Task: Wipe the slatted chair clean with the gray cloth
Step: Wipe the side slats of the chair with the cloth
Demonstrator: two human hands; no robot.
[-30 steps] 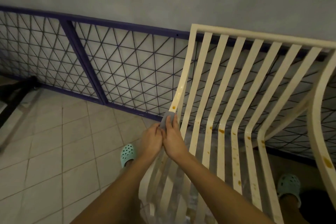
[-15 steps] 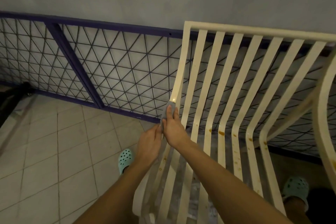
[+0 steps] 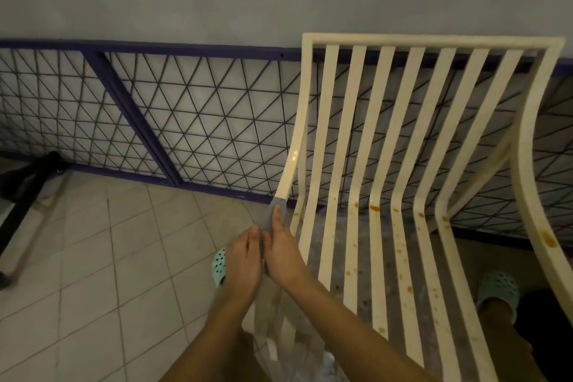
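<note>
The cream slatted chair point(image 3: 381, 139) stands against a wire fence, with orange-brown stains dotted over its slats and right arm. The gray cloth point(image 3: 273, 211) is wrapped round the chair's left outer rail, just below where the back bends into the seat. My right hand point(image 3: 280, 253) grips the cloth on the rail from the right, its forefinger laid along the cloth. My left hand point(image 3: 245, 260) holds the same cloth and rail from the left. The lower part of the cloth is hidden between my hands.
A purple-framed wire mesh fence point(image 3: 186, 121) runs behind the chair below a grey wall. Pale floor tiles point(image 3: 108, 273) spread to the left. A dark object point(image 3: 28, 183) lies at the far left. My feet in teal clogs point(image 3: 219, 263) stand on either side of the seat.
My hands slid the cloth a little up the left rail and back down. The orange spot above the cloth no longer shows. The view has shifted, showing more of the chair.
</note>
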